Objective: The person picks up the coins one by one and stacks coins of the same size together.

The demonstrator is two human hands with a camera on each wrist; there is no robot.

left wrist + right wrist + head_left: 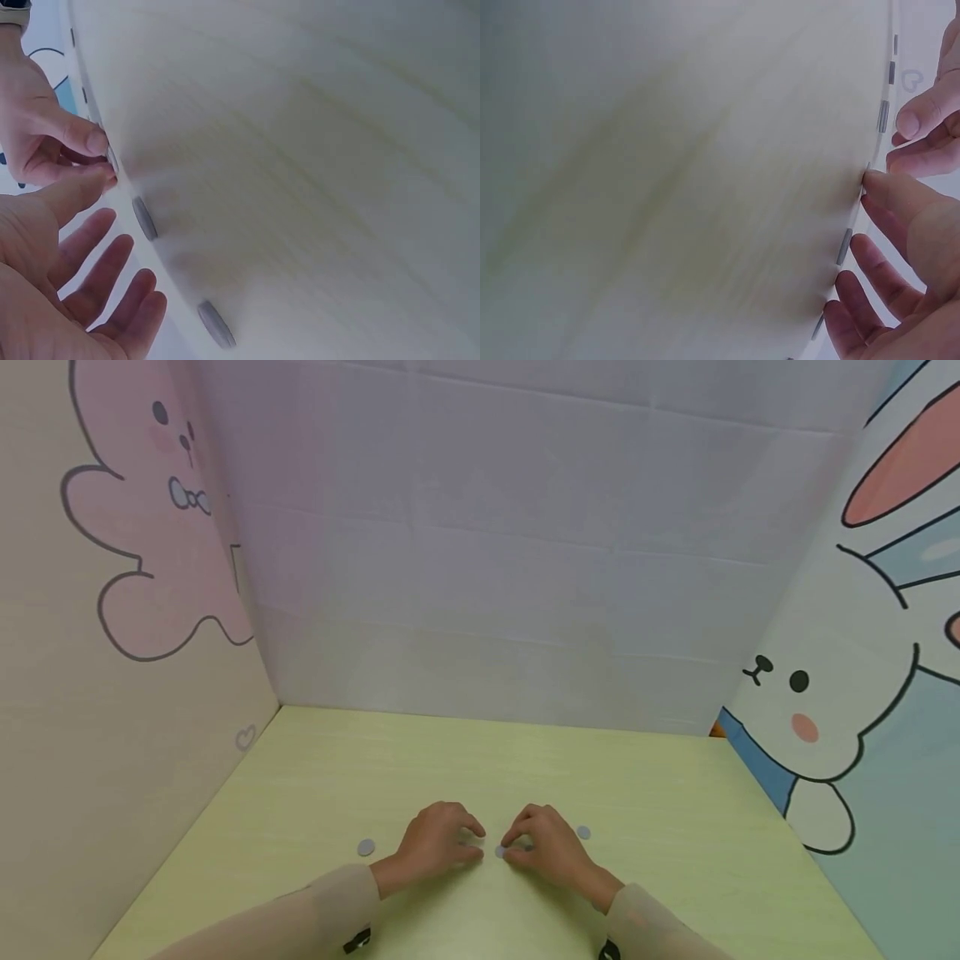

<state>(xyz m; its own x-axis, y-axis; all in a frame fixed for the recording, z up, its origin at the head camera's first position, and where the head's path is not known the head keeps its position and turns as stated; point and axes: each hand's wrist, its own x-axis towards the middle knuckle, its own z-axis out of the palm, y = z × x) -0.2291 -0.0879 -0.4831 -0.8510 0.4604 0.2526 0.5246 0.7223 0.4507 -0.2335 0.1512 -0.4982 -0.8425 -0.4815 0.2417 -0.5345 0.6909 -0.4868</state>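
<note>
In the head view my left hand (441, 839) is low over the table, thumb and fingers bent and apart, with nothing between them. Facing it, my right hand (547, 847) pinches a small flat grey disc (500, 852) at its edge between thumb and index finger. The right wrist view shows this pinched disc (867, 176) at the tabletop, with another disc (844, 246) by the other fingers. Beside my left fingers in the left wrist view lie a grey disc (145, 217) and a second disc (217, 324).
On the pale yellow table (480, 760), one grey disc (366, 847) lies left of my left hand and another disc (583, 832) right of my right hand. A white cloth back wall (487, 568) and side walls with cartoon animals enclose the table.
</note>
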